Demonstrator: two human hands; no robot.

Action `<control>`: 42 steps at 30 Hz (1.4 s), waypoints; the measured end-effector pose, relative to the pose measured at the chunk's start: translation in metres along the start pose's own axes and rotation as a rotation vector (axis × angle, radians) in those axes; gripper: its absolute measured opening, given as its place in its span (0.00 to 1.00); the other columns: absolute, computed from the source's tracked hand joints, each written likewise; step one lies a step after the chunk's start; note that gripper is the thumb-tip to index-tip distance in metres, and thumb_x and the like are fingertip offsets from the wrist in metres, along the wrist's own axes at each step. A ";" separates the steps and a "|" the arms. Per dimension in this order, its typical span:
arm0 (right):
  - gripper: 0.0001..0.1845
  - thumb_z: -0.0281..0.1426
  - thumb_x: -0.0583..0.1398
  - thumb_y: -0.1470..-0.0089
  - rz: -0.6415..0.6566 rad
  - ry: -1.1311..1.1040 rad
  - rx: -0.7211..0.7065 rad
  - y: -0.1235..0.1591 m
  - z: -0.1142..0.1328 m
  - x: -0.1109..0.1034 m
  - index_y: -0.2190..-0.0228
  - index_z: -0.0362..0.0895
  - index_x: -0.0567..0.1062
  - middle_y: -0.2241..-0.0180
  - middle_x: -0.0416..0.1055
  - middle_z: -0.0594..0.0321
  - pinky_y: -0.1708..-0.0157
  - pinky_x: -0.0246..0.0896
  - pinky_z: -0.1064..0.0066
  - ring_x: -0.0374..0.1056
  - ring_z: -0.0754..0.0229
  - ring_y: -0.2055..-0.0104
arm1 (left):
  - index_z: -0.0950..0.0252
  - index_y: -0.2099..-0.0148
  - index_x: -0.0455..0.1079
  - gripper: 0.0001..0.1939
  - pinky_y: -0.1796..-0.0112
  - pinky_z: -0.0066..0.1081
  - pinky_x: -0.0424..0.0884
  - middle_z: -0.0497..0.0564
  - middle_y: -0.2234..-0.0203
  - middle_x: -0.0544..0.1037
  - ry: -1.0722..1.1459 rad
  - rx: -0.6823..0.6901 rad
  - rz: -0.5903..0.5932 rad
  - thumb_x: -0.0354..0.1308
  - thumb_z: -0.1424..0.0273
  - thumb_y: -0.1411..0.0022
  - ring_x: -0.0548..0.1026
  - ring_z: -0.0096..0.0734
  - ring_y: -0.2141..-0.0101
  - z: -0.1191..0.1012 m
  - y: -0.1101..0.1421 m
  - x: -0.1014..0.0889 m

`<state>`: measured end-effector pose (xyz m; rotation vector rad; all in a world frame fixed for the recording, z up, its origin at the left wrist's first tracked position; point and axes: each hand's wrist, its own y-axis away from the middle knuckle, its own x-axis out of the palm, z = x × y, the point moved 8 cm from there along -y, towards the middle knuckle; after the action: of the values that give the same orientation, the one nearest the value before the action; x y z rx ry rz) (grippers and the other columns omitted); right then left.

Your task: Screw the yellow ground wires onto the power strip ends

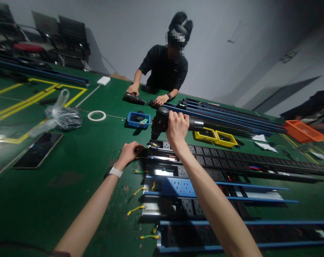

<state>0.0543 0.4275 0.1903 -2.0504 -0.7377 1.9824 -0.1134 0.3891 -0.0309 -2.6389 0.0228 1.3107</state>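
Note:
A black power drill (160,123) is gripped in my right hand (178,126), its nose pointing down at the left end of the farthest power strip (202,150) in the near group. Beside that end, my left hand (130,153) has its fingers pinched on a short thin wire (145,147), partly hidden by the fingertips. Nearer to me lie more power strips, some with blue rails (175,185). Short yellow-green wires (137,192) stick out from their left ends.
Across the green table a co-worker (164,67) holds another drill (135,99) over blue-railed strips (204,116). A blue bin (138,120), yellow bins (226,138), a tape roll (96,116), a plastic bag (62,117), a phone (38,150) and an orange crate (303,131) lie around.

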 end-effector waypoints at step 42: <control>0.19 0.24 0.44 0.37 0.016 -0.007 0.023 0.000 -0.005 0.001 0.56 0.40 0.73 0.57 0.73 0.52 0.49 0.47 0.64 0.64 0.58 0.52 | 0.55 0.55 0.78 0.14 0.60 0.29 0.62 0.49 0.58 0.79 -0.002 -0.027 0.023 0.54 0.58 0.35 0.75 0.30 0.60 -0.004 0.001 -0.004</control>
<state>0.0592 0.4289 0.1900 -2.0442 -0.6987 1.9978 -0.1127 0.3875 -0.0261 -2.6671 0.0357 1.3302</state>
